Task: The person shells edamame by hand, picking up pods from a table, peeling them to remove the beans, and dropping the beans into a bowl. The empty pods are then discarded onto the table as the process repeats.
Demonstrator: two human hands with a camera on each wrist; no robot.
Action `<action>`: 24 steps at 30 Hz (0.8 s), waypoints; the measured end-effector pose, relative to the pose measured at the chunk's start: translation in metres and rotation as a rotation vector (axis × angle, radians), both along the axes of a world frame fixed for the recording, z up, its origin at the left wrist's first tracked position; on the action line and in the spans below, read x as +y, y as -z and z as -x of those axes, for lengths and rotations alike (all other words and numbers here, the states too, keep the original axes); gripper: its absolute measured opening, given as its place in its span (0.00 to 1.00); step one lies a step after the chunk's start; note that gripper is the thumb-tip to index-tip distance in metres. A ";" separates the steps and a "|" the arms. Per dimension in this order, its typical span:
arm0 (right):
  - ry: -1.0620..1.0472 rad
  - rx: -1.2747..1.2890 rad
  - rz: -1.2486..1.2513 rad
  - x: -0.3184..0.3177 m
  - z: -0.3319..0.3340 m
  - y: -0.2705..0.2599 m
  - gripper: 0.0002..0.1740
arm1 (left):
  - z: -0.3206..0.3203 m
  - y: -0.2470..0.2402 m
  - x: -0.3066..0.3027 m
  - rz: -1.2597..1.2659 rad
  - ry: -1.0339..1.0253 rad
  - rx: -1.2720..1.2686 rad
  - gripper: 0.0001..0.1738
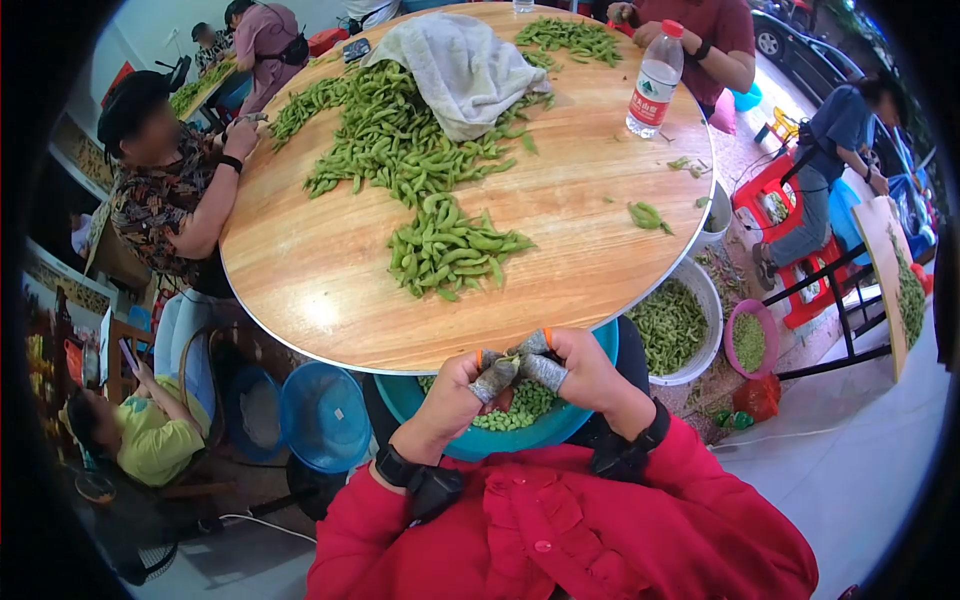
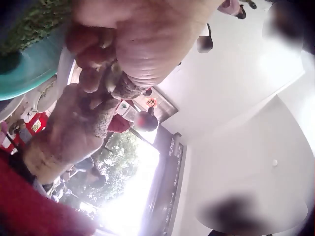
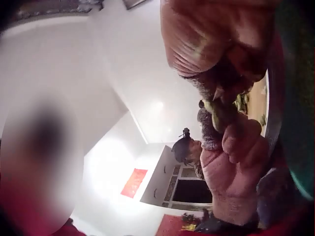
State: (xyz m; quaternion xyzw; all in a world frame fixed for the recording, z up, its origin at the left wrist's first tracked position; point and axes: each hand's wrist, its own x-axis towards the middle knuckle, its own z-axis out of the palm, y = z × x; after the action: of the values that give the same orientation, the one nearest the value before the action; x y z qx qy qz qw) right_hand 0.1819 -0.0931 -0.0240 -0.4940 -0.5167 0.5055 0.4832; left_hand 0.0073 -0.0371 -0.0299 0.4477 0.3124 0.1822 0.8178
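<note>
Jointly, we pinch a pod [image 3: 215, 114] with left hand [image 1: 450, 393] and right hand [image 1: 592, 375] above the basin [image 1: 505, 444], its long axis running from one grip to the other, neither hand nearer.

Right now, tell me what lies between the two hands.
A green pod, pinched between the left hand and right hand; the right wrist view shows it.

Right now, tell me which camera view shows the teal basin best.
The head view: the teal basin shows widest there, shelled beans inside. The left wrist view catches part of its rim; the right wrist view, only a sliver.
</note>
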 end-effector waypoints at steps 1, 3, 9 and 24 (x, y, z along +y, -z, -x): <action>0.020 -0.168 -0.112 0.000 0.001 -0.003 0.08 | -0.002 -0.002 -0.001 -0.018 -0.018 0.004 0.06; 0.062 -0.502 -0.338 0.000 0.004 -0.007 0.08 | -0.004 0.000 -0.003 -0.080 -0.052 -0.001 0.04; 0.068 -0.525 -0.385 0.000 0.009 0.000 0.08 | -0.008 0.017 -0.008 -0.053 -0.151 -0.023 0.10; 0.579 -0.863 0.178 -0.074 -0.128 -0.008 0.07 | -0.038 -0.008 0.083 -1.757 -0.003 0.704 0.08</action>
State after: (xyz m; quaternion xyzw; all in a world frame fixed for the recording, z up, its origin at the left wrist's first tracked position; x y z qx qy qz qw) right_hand 0.3098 -0.1667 -0.0158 -0.8190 -0.4659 0.1437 0.3024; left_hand 0.0454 0.0455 -0.0216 0.9321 0.2928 0.2079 0.0465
